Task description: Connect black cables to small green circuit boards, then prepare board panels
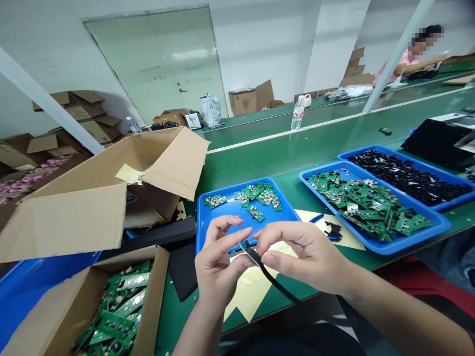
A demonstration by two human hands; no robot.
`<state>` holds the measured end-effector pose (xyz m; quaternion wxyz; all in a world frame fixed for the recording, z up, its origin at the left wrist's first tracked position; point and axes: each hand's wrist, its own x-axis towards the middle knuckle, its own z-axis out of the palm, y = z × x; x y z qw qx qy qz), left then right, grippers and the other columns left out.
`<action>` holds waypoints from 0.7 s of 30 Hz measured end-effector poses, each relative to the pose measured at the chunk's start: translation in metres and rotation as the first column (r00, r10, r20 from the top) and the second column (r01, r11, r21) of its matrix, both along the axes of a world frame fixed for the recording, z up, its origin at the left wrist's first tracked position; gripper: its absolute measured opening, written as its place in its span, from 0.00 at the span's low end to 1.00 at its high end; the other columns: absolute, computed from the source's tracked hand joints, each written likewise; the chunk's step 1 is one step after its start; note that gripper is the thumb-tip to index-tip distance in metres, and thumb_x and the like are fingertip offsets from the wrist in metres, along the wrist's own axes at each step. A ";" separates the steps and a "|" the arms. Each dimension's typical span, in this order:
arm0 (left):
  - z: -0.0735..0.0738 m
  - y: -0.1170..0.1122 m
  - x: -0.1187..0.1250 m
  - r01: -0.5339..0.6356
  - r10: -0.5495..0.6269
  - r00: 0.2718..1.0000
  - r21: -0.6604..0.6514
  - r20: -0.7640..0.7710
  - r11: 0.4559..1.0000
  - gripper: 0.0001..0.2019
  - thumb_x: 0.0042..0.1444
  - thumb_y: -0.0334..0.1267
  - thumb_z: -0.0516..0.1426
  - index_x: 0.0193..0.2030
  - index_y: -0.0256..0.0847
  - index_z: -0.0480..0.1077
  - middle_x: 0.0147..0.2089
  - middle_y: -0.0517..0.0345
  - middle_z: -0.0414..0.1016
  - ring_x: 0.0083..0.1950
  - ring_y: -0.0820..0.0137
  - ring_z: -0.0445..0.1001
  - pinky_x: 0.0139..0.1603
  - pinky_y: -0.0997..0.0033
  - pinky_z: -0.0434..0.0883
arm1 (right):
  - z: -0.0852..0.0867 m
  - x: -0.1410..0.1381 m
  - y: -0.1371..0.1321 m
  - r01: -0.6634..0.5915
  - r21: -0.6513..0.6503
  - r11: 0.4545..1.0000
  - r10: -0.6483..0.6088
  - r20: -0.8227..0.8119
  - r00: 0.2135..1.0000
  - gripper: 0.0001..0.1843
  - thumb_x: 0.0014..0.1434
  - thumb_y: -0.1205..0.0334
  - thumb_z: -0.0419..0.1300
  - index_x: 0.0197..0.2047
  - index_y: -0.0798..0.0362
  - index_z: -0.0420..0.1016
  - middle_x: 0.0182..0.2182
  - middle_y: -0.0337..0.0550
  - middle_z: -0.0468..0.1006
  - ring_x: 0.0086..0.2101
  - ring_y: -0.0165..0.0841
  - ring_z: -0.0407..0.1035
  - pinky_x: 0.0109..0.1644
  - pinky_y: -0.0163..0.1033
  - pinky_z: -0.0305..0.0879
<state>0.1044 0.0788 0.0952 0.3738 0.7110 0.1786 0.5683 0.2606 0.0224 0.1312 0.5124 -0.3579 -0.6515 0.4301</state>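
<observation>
In front of me, my left hand (221,257) and my right hand (304,254) meet over the bench edge. Between their fingertips is a small circuit board (251,253), seen nearly edge-on, with a dark part at its upper end. A black flat strip (278,284) runs from it toward the lower right; I cannot tell how it is attached. My left thumb and fingers hold one side, while the right thumb and index finger pinch the other. Just beyond the hands, a blue tray (211,217) holds several green circuit boards (256,212). Yellow paper (252,291) lies beneath.
Right of me, a blue tray (441,228) is heaped with circuit boards, beside another tray (443,205) of small black parts. At left stand a carton of boards (159,277) and a large open carton (74,212). A water bottle (297,113) stands behind; a person (411,62) sits far right.
</observation>
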 end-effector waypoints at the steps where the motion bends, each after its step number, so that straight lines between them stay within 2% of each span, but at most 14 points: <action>1: 0.000 -0.001 0.000 -0.065 0.066 0.997 0.044 -0.029 0.997 0.14 0.48 0.42 0.59 0.44 0.49 0.73 0.44 0.54 0.65 0.47 0.66 0.64 0.50 0.62 0.65 | 0.000 -0.001 -0.001 0.018 0.015 1.000 -0.018 0.004 1.000 0.03 0.55 0.64 0.57 0.33 0.54 0.70 0.30 0.39 0.74 0.32 0.27 0.69 0.37 0.33 0.66; 4: 0.000 -0.005 -0.004 -0.169 0.193 0.975 0.198 -0.109 0.966 0.17 0.51 0.37 0.58 0.49 0.47 0.69 0.41 0.55 0.63 0.43 0.70 0.64 0.44 0.69 0.66 | 0.000 -0.003 -0.005 0.070 0.103 0.992 -0.074 0.031 0.997 0.02 0.54 0.67 0.58 0.34 0.54 0.70 0.30 0.39 0.74 0.32 0.27 0.68 0.38 0.32 0.66; 7: 0.003 -0.009 -0.007 -0.130 0.189 0.964 0.291 -0.186 0.948 0.21 0.53 0.32 0.56 0.55 0.45 0.63 0.40 0.54 0.64 0.40 0.71 0.65 0.39 0.71 0.67 | 0.002 -0.003 -0.007 0.113 0.240 0.964 -0.136 0.081 0.987 0.03 0.54 0.69 0.58 0.34 0.54 0.69 0.29 0.39 0.74 0.32 0.27 0.68 0.39 0.34 0.66; 11: 0.007 -0.012 -0.010 -0.008 0.076 0.967 0.270 -0.244 0.963 0.27 0.52 0.31 0.55 0.60 0.42 0.57 0.46 0.50 0.66 0.46 0.66 0.66 0.42 0.67 0.68 | 0.007 -0.001 -0.010 0.102 0.366 0.925 -0.182 0.192 0.964 0.04 0.56 0.71 0.55 0.35 0.55 0.69 0.29 0.40 0.74 0.32 0.27 0.67 0.37 0.34 0.65; 14: 0.008 -0.012 -0.011 0.062 -0.003 0.970 0.239 -0.242 0.969 0.27 0.51 0.35 0.57 0.59 0.42 0.58 0.48 0.48 0.67 0.47 0.64 0.67 0.44 0.64 0.69 | 0.010 -0.001 -0.012 0.081 0.399 0.913 -0.209 0.287 0.935 0.05 0.56 0.72 0.54 0.34 0.55 0.69 0.28 0.40 0.73 0.32 0.27 0.66 0.37 0.34 0.65; 21: 0.009 -0.010 -0.011 0.057 -0.007 0.975 0.219 -0.223 0.974 0.20 0.49 0.34 0.60 0.51 0.43 0.66 0.43 0.52 0.72 0.44 0.66 0.71 0.41 0.67 0.72 | 0.007 0.000 -0.013 0.143 0.450 0.882 -0.314 0.332 0.890 0.05 0.57 0.71 0.53 0.37 0.55 0.68 0.29 0.40 0.74 0.32 0.28 0.67 0.36 0.34 0.66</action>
